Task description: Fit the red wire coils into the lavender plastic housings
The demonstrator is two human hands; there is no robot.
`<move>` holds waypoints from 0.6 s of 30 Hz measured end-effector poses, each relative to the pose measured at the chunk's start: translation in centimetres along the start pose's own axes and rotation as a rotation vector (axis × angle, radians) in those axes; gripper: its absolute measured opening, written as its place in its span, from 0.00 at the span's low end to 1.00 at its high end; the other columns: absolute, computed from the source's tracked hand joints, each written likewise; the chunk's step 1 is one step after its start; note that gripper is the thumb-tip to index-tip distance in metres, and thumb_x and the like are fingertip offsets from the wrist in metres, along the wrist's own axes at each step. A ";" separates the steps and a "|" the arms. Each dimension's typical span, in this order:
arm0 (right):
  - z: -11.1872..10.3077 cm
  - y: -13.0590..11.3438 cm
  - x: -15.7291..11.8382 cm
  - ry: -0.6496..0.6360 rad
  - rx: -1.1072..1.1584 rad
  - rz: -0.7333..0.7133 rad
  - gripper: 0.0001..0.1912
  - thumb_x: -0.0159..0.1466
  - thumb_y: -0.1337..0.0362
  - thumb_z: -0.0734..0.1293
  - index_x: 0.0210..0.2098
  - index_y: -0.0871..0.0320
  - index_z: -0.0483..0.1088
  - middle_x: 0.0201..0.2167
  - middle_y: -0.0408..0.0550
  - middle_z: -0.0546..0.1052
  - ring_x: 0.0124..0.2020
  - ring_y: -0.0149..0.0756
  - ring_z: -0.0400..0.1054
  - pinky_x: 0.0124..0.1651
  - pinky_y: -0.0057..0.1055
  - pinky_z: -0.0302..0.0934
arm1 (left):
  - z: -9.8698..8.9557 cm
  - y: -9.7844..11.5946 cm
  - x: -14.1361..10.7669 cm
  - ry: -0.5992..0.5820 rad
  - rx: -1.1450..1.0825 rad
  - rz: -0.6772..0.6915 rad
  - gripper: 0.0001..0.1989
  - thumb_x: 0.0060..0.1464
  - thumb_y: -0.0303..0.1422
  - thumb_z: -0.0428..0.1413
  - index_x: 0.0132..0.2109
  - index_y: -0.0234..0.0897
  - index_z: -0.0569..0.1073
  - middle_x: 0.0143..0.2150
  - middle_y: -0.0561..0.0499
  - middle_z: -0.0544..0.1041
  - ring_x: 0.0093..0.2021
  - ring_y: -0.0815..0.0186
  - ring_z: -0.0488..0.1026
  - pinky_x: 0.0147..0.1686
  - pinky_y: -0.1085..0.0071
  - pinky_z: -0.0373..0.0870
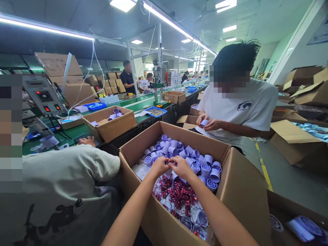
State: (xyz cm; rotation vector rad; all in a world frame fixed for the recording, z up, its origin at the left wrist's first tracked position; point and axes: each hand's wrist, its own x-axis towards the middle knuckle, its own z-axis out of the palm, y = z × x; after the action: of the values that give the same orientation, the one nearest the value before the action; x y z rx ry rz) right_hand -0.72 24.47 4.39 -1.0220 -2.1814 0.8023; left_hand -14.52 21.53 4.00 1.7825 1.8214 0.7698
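Note:
Both of my hands meet over an open cardboard box (246,191). My left hand (160,166) has its fingers pinched together, and my right hand (180,166) pinches close against it. Whatever lies between the fingertips is too small to make out. Beneath and behind the hands, many light purple plastic cups (205,169) fill the far part of the box. Nearer to me lies a tangled heap of small red parts with dark wires (179,194), on crumpled white wrapping. Clear plastic pieces (202,218) show at the near corner.
A person in white (238,106) holds a purple cup at the right. Another person (64,194) leans in close at the left. Beyond the box are a smaller carton (118,128), a blue tray (156,111) and a green workbench. More cartons (299,143) stand at the right.

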 end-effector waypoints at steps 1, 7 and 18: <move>0.1 0.1 0.0 0.011 0.010 0.002 0.08 0.57 0.70 0.63 0.32 0.59 0.76 0.32 0.49 0.75 0.34 0.36 0.70 0.42 0.32 0.64 | 0.0 0.0 0.0 0.003 0.009 0.010 0.08 0.48 0.30 0.55 0.33 0.37 0.78 0.34 0.48 0.79 0.39 0.60 0.72 0.42 0.68 0.65; 0.2 0.4 1.0 0.209 0.359 0.112 0.05 0.59 0.65 0.61 0.29 0.56 0.68 0.29 0.45 0.75 0.32 0.36 0.71 0.37 0.32 0.65 | -0.1 -0.2 0.1 0.004 -0.008 0.066 0.10 0.46 0.35 0.59 0.36 0.37 0.76 0.38 0.48 0.79 0.40 0.59 0.73 0.42 0.67 0.67; -0.3 0.9 1.6 0.167 0.888 0.409 0.18 0.52 0.51 0.70 0.18 0.58 0.66 0.13 0.40 0.68 0.14 0.25 0.58 0.15 0.23 0.51 | -0.7 -1.4 0.0 0.073 -0.088 -0.151 0.19 0.42 0.48 0.59 0.34 0.37 0.70 0.28 0.52 0.72 0.31 0.60 0.71 0.28 0.69 0.65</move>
State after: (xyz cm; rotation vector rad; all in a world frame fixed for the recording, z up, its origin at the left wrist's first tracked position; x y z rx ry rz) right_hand -0.91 26.35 4.32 -0.9895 -1.2320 1.6014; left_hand -16.04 21.44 3.56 1.5602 1.9130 0.8512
